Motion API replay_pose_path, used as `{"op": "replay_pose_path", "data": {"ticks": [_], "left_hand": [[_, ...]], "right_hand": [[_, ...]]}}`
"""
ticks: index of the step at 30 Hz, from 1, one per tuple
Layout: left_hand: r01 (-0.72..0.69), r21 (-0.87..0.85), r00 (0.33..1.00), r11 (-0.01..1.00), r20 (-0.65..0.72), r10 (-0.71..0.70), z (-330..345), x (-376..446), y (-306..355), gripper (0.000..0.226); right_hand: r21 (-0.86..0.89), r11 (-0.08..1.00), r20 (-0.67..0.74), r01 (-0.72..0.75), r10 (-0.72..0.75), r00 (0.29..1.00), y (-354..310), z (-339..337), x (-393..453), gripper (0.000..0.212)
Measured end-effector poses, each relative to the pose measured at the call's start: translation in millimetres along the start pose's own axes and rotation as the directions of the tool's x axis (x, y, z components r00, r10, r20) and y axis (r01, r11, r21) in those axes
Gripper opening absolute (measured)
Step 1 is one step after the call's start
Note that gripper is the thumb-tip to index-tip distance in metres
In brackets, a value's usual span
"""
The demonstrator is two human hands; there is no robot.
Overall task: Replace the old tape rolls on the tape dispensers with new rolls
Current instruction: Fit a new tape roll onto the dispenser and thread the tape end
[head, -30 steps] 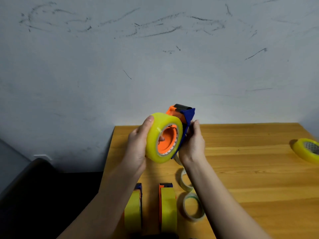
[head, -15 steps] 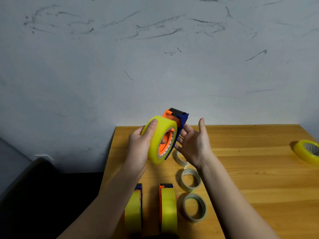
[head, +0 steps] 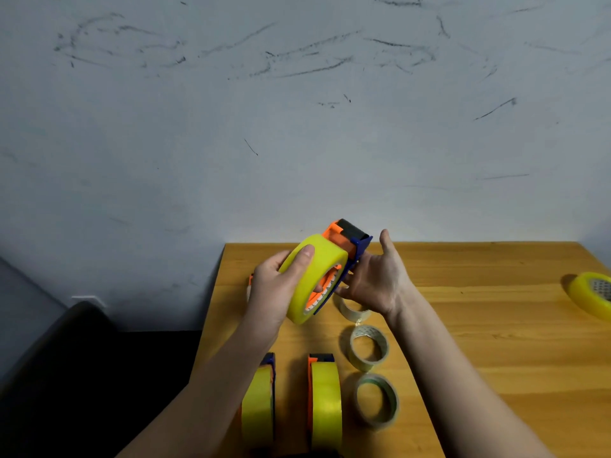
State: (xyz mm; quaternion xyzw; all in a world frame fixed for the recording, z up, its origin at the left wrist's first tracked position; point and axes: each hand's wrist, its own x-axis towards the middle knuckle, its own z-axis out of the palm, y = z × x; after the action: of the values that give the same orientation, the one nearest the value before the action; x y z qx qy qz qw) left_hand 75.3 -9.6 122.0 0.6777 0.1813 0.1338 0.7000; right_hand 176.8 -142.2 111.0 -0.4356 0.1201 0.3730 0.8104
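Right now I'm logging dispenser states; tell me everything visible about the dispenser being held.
The held dispenser looks plastic: orange core, blue side frame, black piece on top. A full yellow tape roll sits on its orange hub. It is tilted, lifted above the table. The left hand wraps the roll; the right hand supports the blue frame.

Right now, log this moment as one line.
left hand: gripping new yellow roll on dispenser | right hand: open, supporting dispenser | nearly empty rolls: on table
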Motion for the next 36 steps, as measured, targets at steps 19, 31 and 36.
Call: {"op": "replay_pose_path", "data": {"ticks": [19,31,36], "left_hand": [[0.153,-0.168,0.977,0.974,-0.125,-0.175,7,19,-29,0.061],[0.457,-0.273,0.877,0.847,-0.019,-0.479,-8,42,-56,0.039],[0.496,-0.177,0.868,0.85,0.116,-0.482,-4,57,-65,0.024]], "right_hand": [[0.137,0.989,0.099,-0.051,0.038,0.994,33,-9,23,0.092],[-0.386,0.91,-0.229,-0.15,0.063,0.971,70,-49,49,0.044],[-0.561,0.827,-0.364,-0.024,-0.22,0.905,74,-49,56,0.019]]}}
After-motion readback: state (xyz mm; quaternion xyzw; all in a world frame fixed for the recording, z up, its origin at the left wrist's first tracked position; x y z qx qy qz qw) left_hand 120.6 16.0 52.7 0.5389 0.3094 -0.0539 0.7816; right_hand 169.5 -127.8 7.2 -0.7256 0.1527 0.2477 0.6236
